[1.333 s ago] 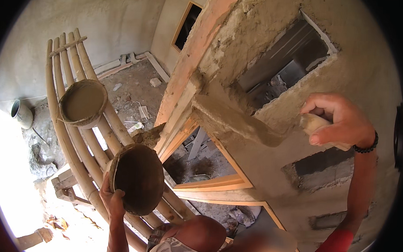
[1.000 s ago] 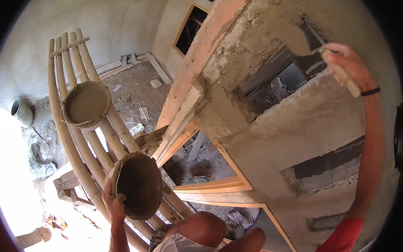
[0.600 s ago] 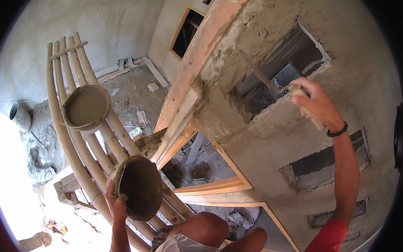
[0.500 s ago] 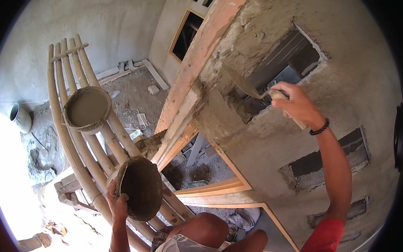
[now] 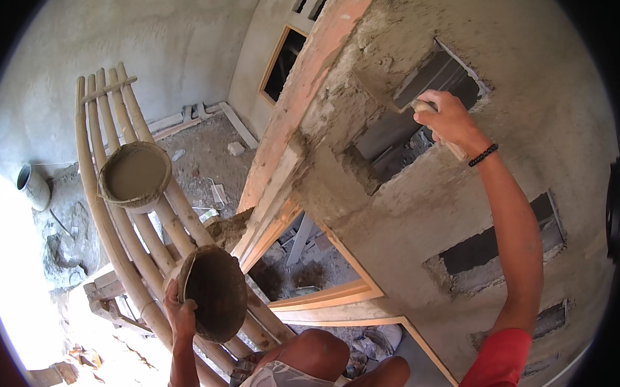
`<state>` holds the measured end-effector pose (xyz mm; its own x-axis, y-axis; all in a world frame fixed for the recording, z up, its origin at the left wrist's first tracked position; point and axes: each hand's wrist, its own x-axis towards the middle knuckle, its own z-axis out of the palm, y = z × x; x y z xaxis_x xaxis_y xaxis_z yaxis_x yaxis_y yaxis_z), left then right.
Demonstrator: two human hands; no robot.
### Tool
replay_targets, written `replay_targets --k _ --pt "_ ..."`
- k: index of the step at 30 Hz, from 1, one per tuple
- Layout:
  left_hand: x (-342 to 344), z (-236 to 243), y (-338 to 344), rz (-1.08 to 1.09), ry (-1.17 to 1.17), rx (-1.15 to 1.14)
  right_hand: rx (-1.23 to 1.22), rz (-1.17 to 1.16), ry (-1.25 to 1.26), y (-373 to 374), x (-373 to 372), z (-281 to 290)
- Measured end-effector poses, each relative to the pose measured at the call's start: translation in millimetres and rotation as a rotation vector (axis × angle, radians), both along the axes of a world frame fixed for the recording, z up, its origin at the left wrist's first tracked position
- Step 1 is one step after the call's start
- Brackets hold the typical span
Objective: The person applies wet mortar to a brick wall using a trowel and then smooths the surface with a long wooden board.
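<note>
My right hand (image 5: 449,120) is closed round the handle of a trowel (image 5: 456,151), in front of an opening (image 5: 433,78) in the rough mortared wall. The trowel's mud-coloured blade lies against the wet mortar (image 5: 354,99) left of the opening and is hard to tell from it. Low on the left, my left hand (image 5: 181,315) grips the rim of a dark, mortar-crusted bucket (image 5: 214,294), tilted so its inside shows. A second bucket (image 5: 136,176), filled with grey mortar, stands on the bamboo-pole platform (image 5: 151,239).
Below the mortar, a wooden frame (image 5: 361,291) borders an opening with rubble behind it. More slots (image 5: 478,252) cut the wall at right. A raw timber-like beam (image 5: 328,51) slants up along the wall's edge. A grey pail (image 5: 34,186) stands on the ground far left.
My right hand has moved up and slightly left, bringing the trowel blade from in front of the opening to the mortar at its left edge. My left hand still grips the tilted bucket.
</note>
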<state>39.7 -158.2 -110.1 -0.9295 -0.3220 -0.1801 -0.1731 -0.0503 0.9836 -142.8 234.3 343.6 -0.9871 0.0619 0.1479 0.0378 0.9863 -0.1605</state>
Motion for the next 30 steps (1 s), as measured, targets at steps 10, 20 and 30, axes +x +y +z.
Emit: replay_targets --k 10,20,30 --pt "-3.0 -4.5 3.6 -0.031 -0.008 -0.028 0.097 -0.027 0.165 -1.8 18.9 58.8" --pt "-1.6 -4.4 1.4 -0.014 -0.009 -0.033 -0.488 0.425 0.282 -14.3 75.2 84.6" --pt "0.6 -8.4 4.1 -0.058 0.137 -0.133 -0.927 0.293 0.302 43.1 23.5 37.5"
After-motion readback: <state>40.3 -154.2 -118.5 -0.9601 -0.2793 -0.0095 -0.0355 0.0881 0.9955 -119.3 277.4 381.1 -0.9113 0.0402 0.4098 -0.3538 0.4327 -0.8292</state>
